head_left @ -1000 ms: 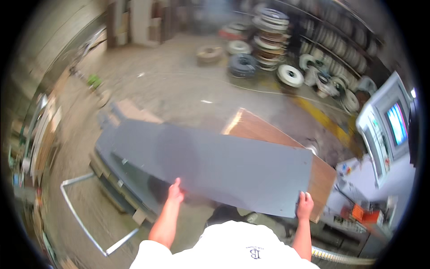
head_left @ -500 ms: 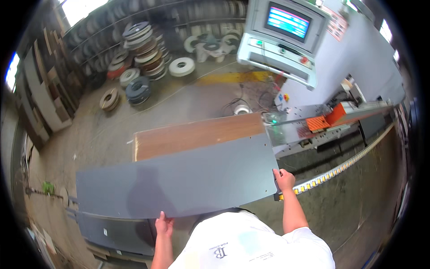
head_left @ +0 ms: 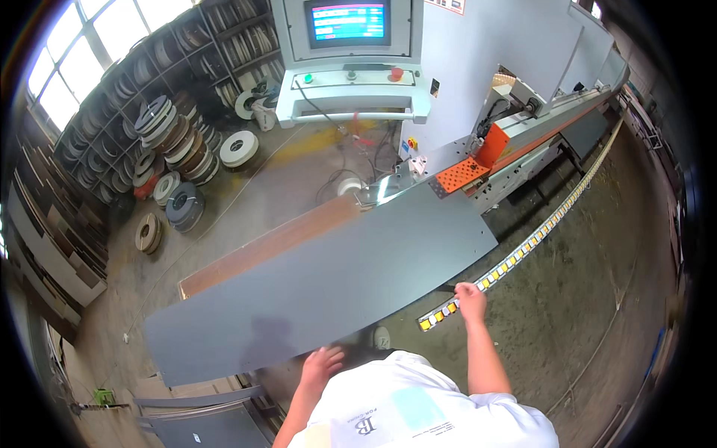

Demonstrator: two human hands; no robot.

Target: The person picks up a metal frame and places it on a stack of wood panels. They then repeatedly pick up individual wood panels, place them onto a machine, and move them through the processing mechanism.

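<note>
A long grey panel (head_left: 314, 287) lies slanted in front of me, its far right end against the orange perforated plate (head_left: 461, 175) of a machine. Beside its near edge is my left hand (head_left: 321, 364), fingers stretched and apart, gripping nothing. Whether the fingertips touch the edge I cannot tell. My right hand (head_left: 470, 300) is closed by the roller rail (head_left: 515, 257), just off the panel's near edge toward its right end. A small dark piece shows at its fingertips; what the fingers hold, if anything, is hidden.
Beyond the panel lies a brown board (head_left: 269, 254). A control console (head_left: 351, 89) with a lit screen stands ahead. Stacked edging rolls (head_left: 175, 142) and a white roll (head_left: 239, 149) sit at the far left. More grey panels (head_left: 213, 425) are stacked at lower left.
The grey panel has moved forward and right, its end now at the machine. My right hand has come off the panel's end, and my left hand has opened from its edge. The view has turned right.
</note>
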